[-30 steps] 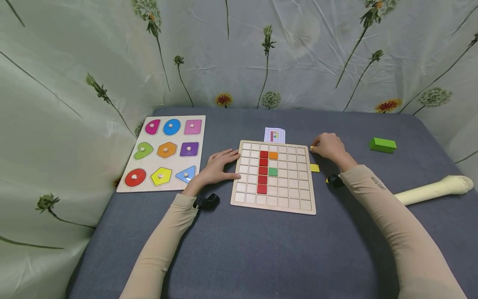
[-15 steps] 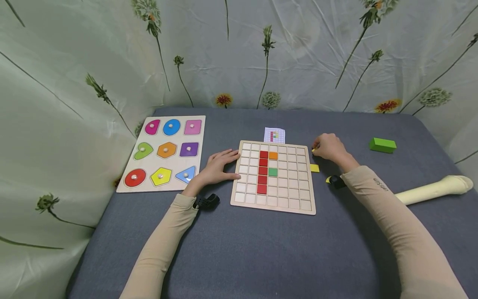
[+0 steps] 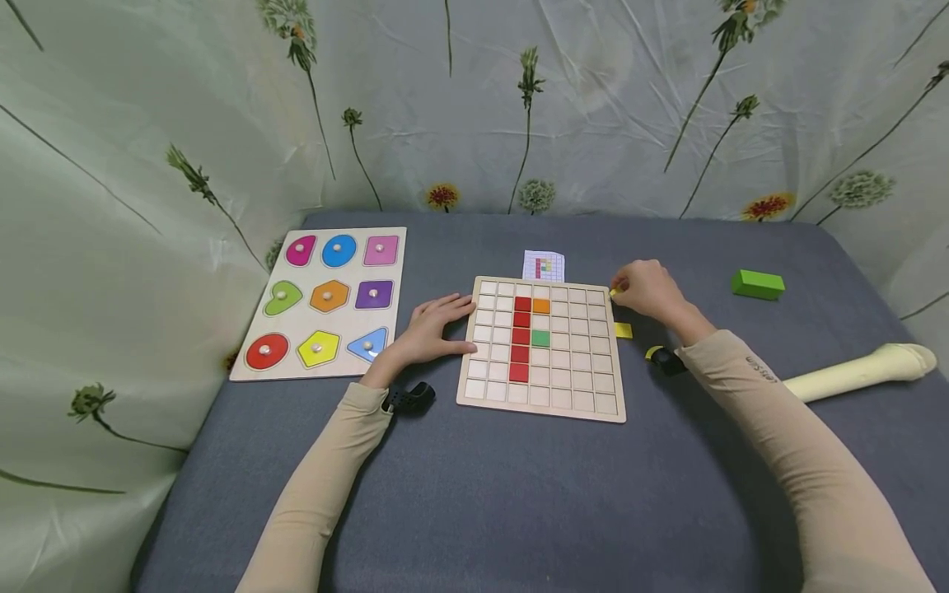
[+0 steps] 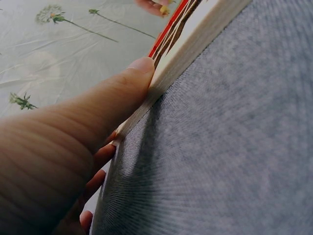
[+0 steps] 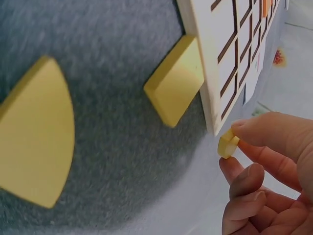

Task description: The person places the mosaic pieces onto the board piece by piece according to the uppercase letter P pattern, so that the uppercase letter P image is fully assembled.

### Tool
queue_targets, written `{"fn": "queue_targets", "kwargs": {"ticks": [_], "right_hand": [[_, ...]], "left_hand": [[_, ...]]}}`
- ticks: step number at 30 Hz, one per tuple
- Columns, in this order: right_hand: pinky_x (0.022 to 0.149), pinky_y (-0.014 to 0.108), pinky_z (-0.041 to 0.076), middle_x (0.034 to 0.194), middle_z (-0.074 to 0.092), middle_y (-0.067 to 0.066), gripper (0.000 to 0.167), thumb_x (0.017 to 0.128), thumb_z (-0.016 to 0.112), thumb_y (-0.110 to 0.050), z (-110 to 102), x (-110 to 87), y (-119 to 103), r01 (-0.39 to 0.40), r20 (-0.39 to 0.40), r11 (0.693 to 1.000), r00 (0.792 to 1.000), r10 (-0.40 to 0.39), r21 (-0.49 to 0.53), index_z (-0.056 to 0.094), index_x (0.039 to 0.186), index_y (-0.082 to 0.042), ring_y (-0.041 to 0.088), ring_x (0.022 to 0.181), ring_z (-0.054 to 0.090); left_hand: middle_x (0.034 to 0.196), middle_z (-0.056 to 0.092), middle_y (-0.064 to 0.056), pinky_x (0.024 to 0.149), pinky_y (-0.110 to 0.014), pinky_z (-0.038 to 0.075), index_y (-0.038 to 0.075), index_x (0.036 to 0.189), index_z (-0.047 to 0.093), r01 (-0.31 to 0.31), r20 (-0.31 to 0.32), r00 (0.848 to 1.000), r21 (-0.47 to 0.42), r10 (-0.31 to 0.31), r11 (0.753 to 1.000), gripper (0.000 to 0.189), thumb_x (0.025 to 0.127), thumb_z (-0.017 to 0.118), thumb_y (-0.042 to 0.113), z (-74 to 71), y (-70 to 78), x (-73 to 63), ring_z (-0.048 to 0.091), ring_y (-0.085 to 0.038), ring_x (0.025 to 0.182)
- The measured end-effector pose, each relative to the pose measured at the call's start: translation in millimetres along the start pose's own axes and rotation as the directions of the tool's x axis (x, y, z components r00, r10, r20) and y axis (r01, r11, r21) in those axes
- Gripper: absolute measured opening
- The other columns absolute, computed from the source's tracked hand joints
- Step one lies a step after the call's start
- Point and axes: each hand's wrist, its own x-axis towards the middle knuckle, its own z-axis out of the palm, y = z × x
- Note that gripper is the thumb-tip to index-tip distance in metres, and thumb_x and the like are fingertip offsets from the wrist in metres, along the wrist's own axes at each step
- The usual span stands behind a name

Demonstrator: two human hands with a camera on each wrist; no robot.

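Note:
A wooden grid board (image 3: 560, 380) lies mid-table, with a column of several red square tiles (image 3: 521, 336) in it. Right of that column are an orange tile (image 3: 541, 306) and a green tile (image 3: 540, 338). My left hand (image 3: 430, 331) rests against the board's left edge, fingers extended; in the left wrist view its thumb (image 4: 124, 83) touches the rim. Beside the upper right corner, my right hand (image 3: 648, 290) pinches a small yellow tile (image 5: 228, 144) between thumb and finger. Another yellow tile (image 5: 178, 81) lies by the right edge; a third yellow tile (image 5: 39, 132) is nearer the wrist.
A knob puzzle board (image 3: 348, 321) with coloured shapes lies at the left. Behind the grid board is a small printed card (image 3: 544, 265). On the right are a green block (image 3: 758, 285) and a long cream-coloured object (image 3: 863, 373), partly behind the right sleeve. Flowered fabric hangs behind.
My right hand has lifted the yellow tile from beside the board and shifted slightly left toward its corner. The left hand stays at the left edge.

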Motion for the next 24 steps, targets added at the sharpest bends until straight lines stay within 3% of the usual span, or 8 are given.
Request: {"fn": "queue_targets", "kwargs": {"ticks": [9, 24], "right_hand": [[0.08, 0.05, 0.051, 0.101, 0.069, 0.026, 0.023, 0.082, 0.065, -0.008, 4.7, 1.0, -7.6, 0.049, -0.004, 0.999, 0.999, -0.049, 0.009, 0.07, 0.101, 0.005, 0.038, 0.092, 0.065], [0.083, 0.049, 0.051, 0.107, 0.068, 0.023, 0.027, 0.083, 0.064, -0.009, 16.0, 5.5, -28.7, 0.058, 0.076, 0.998, 0.995, -0.059, 0.011, 0.069, 0.107, 0.001, 0.036, 0.099, 0.063]], "left_hand": [[0.152, 0.035, -0.009, 0.111, -0.058, 0.014, 0.011, 0.144, 0.038, -0.005, -0.002, 1.0, -0.005, 0.005, 1.0, 0.077, 0.08, 0.072, 0.037, -0.2, 0.0, 0.4, 0.023, -0.029, 0.145], [0.152, 0.035, -0.01, 0.111, -0.057, 0.013, 0.011, 0.144, 0.038, -0.004, 0.0, 1.0, -0.011, 0.004, 1.0, 0.076, 0.081, 0.071, 0.037, 1.2, -2.4, 1.2, 0.023, -0.029, 0.145]]}}
